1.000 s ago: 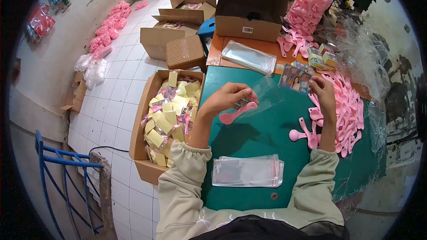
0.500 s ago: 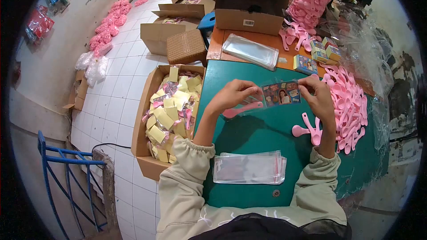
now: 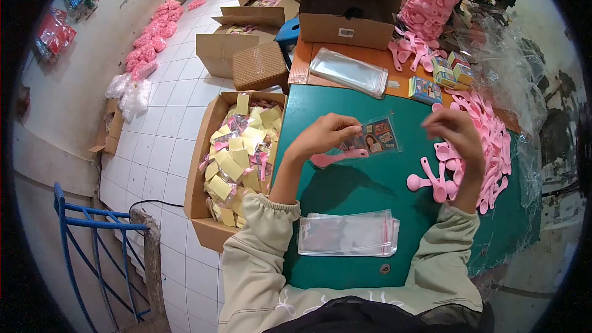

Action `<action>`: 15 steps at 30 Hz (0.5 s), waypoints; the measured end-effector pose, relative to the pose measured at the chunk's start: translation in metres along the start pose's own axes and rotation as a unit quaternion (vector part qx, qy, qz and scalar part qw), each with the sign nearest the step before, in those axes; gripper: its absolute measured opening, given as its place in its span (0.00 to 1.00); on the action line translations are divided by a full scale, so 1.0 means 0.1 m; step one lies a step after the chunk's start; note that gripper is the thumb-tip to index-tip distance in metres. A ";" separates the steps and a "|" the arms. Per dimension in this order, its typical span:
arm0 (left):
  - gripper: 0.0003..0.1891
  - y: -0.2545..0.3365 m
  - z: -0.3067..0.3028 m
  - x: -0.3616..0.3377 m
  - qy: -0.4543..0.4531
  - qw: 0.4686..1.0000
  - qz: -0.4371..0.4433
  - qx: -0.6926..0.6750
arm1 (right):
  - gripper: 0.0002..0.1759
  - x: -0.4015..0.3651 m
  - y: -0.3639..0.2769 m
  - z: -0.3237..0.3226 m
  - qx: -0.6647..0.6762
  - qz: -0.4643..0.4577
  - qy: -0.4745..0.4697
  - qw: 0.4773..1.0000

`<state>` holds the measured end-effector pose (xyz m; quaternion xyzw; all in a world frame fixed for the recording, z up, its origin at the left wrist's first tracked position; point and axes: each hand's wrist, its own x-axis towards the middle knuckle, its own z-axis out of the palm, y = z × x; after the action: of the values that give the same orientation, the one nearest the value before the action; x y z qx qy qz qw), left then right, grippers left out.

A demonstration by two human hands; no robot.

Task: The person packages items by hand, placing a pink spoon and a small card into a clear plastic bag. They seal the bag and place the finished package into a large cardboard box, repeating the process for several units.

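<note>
My left hand is closed on a clear plastic bag above the green table. Inside the bag shows a dark printed card with pictures on it. A pink spoon sits at the bag's lower left, just under my left fingers. My right hand is in the air apart from the bag, its fingers smeared by motion. Beside it lies a big heap of pink spoons, with several loose spoons at the heap's near left. Flat clear bags lie stacked in front of my body.
Left of the table stands a carton full of packed bags with yellow cards. At the back are more clear bags, stacks of printed cards, an open cardboard box and a sack of pink spoons. Crumpled plastic hangs along the right.
My right hand has let go of the card's right end and moved right, toward the spoon heap. The card now sits closer to my left hand, which still holds the bag.
</note>
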<state>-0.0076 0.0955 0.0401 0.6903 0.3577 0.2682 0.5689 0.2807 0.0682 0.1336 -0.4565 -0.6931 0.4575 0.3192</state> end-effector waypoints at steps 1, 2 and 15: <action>0.15 0.00 -0.02 -0.01 0.001 1.000 0.000 -0.004 | 0.06 -0.07 0.11 -0.25 0.011 -0.065 0.002 0.998; 0.15 0.01 -0.03 -0.02 0.002 1.000 0.000 -0.009 | 0.06 -0.13 0.29 -0.52 0.011 -0.090 0.019 0.996; 0.15 0.08 0.05 -0.02 0.006 0.997 -0.048 -0.052 | 0.12 0.31 0.31 0.35 -0.036 -0.004 -0.062 0.997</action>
<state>-0.0039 0.0902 0.0466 0.6402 0.3797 0.2628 0.6140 0.2495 0.0896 0.0924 -0.4360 -0.7294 0.4582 0.2607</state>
